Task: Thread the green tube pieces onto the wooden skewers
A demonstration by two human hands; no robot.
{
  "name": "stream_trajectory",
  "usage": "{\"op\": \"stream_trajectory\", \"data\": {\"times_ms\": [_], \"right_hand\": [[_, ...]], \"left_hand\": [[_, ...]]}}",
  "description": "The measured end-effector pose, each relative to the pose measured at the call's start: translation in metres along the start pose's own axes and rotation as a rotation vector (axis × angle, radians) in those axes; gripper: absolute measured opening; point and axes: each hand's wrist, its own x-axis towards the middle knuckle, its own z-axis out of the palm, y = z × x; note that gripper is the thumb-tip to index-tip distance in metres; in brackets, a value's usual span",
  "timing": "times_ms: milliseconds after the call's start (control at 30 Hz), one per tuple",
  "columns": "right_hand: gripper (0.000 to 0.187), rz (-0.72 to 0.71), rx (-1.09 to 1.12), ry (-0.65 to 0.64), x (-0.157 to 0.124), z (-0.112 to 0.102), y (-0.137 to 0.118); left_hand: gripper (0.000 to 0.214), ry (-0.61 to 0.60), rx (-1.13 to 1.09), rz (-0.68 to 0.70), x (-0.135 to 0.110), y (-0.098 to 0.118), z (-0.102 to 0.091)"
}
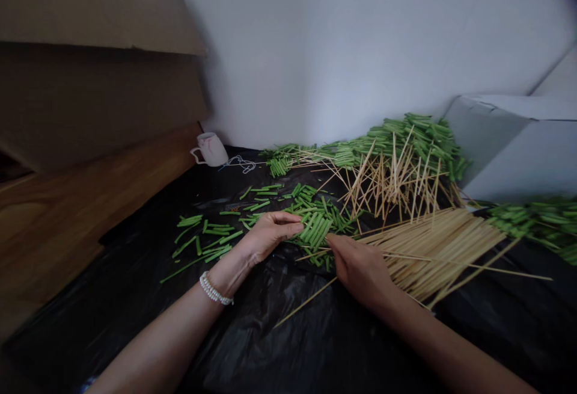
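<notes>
My left hand (270,234), a pearl bracelet (215,290) on its wrist, pinches several short green bean pieces (315,225) at the edge of a loose pile on black plastic sheeting (252,346). My right hand (358,267) is closed around a thin bamboo skewer (302,305) whose blunt end sticks out toward me and whose tip meets the beans. A thick bundle of bare skewers (437,246) lies just right of that hand. Skewers threaded with green pieces (396,147) are heaped behind.
A white mug (211,149) stands at the back left beside a coiled white cord (241,163). Cardboard (90,69) and a wooden surface (67,213) rise on the left. A white box (518,147) and more green pieces (541,222) lie at the right.
</notes>
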Motion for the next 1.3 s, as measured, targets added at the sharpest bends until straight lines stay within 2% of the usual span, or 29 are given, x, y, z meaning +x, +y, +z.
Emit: {"op": "stream_trajectory", "data": {"times_ms": [300,433,633,700,833,967,1167,1300], "right_hand": [[0.027,0.003,0.042,-0.025,0.001,0.001,0.0],[0.026,-0.013,0.071,-0.008,0.001,0.002,0.0],[0.027,-0.07,0.005,0.086,0.002,-0.001,0.002],[0.029,-0.086,-0.034,0.107,0.003,-0.002,0.004],[0.033,-0.05,-0.076,0.088,0.006,-0.005,0.012],[0.036,-0.004,-0.121,0.056,0.008,-0.006,0.021],[0.043,-0.005,-0.203,0.045,0.012,-0.012,0.03],[0.026,0.099,-0.223,-0.016,0.014,-0.015,0.032]], "left_hand": [[0.029,-0.002,0.021,-0.032,0.001,-0.003,-0.001],[0.028,-0.019,0.033,0.007,-0.002,-0.004,0.001],[0.023,-0.176,0.178,0.08,-0.007,-0.002,0.007],[0.023,-0.128,0.15,0.127,-0.007,0.002,0.005],[0.024,0.084,-0.051,0.24,0.0,0.015,-0.007],[0.025,0.235,-0.224,0.266,0.007,0.026,-0.017],[0.024,0.289,-0.311,0.337,0.01,0.031,-0.022],[0.023,0.266,-0.338,0.38,0.009,0.032,-0.021]]}}
